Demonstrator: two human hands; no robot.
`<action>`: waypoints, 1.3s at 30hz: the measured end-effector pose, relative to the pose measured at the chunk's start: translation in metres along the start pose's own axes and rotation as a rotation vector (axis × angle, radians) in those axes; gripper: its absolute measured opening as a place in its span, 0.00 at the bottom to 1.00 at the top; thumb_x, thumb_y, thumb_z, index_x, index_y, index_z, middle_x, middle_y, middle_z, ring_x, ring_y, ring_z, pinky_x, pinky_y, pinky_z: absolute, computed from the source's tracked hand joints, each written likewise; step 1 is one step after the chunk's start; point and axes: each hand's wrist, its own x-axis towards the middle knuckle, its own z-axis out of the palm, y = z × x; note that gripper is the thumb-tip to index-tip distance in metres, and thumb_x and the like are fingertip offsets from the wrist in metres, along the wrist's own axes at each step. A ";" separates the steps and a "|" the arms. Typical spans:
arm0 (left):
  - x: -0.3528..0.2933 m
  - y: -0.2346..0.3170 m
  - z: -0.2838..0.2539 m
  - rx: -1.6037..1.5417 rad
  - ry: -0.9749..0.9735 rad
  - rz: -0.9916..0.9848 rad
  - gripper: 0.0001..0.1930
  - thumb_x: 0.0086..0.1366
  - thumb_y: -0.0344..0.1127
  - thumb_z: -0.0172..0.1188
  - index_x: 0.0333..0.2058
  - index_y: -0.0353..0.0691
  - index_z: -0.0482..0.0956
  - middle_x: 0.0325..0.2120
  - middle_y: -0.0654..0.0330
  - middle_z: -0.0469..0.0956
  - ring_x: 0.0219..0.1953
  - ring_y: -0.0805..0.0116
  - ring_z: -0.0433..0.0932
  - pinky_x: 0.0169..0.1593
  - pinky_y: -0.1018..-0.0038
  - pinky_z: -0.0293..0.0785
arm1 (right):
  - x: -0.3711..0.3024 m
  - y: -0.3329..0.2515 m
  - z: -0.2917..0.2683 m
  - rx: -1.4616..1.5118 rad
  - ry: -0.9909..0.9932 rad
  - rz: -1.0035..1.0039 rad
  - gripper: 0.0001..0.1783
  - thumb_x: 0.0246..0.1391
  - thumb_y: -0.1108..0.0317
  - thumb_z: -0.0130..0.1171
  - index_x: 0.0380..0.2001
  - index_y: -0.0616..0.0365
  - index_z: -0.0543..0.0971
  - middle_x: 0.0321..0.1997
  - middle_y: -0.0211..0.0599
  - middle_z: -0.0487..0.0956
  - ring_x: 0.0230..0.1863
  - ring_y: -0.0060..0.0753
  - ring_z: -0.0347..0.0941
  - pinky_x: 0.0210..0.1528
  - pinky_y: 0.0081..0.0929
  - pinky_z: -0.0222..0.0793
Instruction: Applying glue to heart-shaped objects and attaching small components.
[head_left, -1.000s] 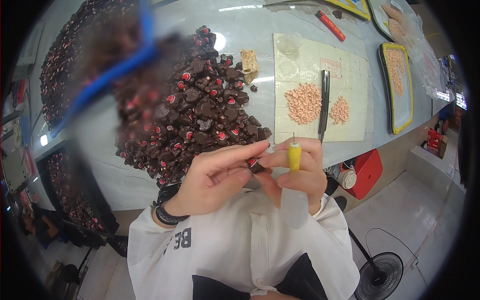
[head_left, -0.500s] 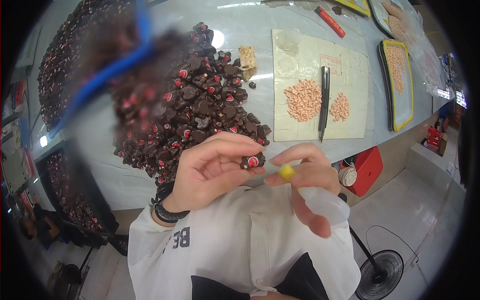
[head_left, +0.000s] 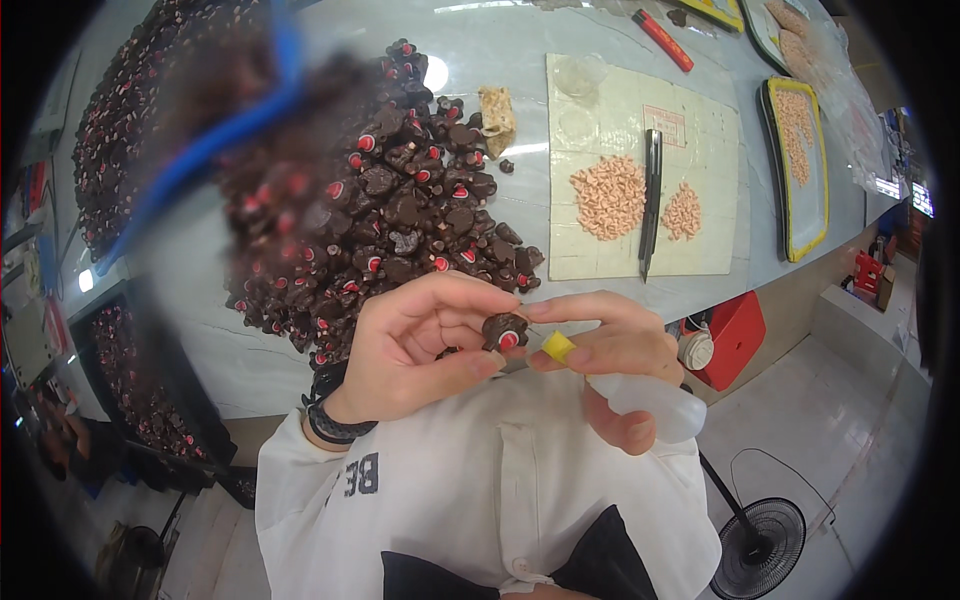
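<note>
Dark lumpy piece (head_left: 503,330) with a red-and-white spot sat pinched between the thumb and fingertips of my left hand (head_left: 420,350), raised off the surface and close to my chest, spot turned toward the nozzle. My left grip was closed on that piece, apparently so it stayed steady against the tip. My right hand (head_left: 610,355) was wrapped closed around a soft clear squeeze bottle (head_left: 650,405), its yellow nozzle (head_left: 557,346) pointed left and just beside the piece; whether the tip touched it I could not tell. I held the bottle tilted sideways, body low, which I judged kept the nozzle aimed level at the spot.

Beyond my hands, a heap of similar dark pieces (head_left: 400,215) lay on the pale surface (head_left: 250,360), near enough to reach. Farther right lay a cream cutting mat (head_left: 700,250) carrying two mounds of small pink bits (head_left: 607,196) with a dark knife (head_left: 650,200) between them. A yellow-rimmed tray (head_left: 795,170) lay beyond the mat.
</note>
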 end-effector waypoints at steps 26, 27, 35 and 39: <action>0.001 -0.003 -0.002 -0.139 -0.024 0.047 0.18 0.53 0.14 0.51 0.44 0.26 0.62 0.41 0.51 0.68 0.43 0.66 0.72 0.49 0.68 0.71 | 0.002 0.008 0.016 -0.059 0.237 -0.130 0.27 0.54 0.50 0.40 0.26 0.67 0.74 0.23 0.45 0.77 0.36 0.52 0.75 0.27 0.32 0.71; 0.001 -0.003 -0.002 -0.138 -0.026 0.048 0.18 0.53 0.14 0.50 0.44 0.26 0.62 0.40 0.51 0.68 0.43 0.66 0.72 0.49 0.68 0.71 | 0.001 0.009 0.016 -0.053 0.238 -0.139 0.26 0.54 0.51 0.41 0.25 0.67 0.74 0.23 0.44 0.77 0.35 0.52 0.75 0.26 0.32 0.71; 0.003 -0.002 0.003 0.014 0.156 0.150 0.18 0.50 0.23 0.55 0.40 0.30 0.63 0.37 0.48 0.68 0.35 0.64 0.74 0.40 0.73 0.73 | -0.001 0.019 -0.003 -0.349 0.251 -0.297 0.16 0.56 0.56 0.41 0.35 0.60 0.66 0.30 0.51 0.77 0.36 0.53 0.74 0.33 0.37 0.71; 0.000 -0.002 0.003 0.113 0.312 0.219 0.22 0.49 0.37 0.61 0.40 0.35 0.63 0.34 0.50 0.68 0.27 0.65 0.75 0.29 0.77 0.73 | -0.025 0.048 -0.034 -0.882 0.529 -0.116 0.13 0.48 0.74 0.54 0.36 0.56 0.64 0.27 0.41 0.78 0.36 0.45 0.72 0.44 0.34 0.64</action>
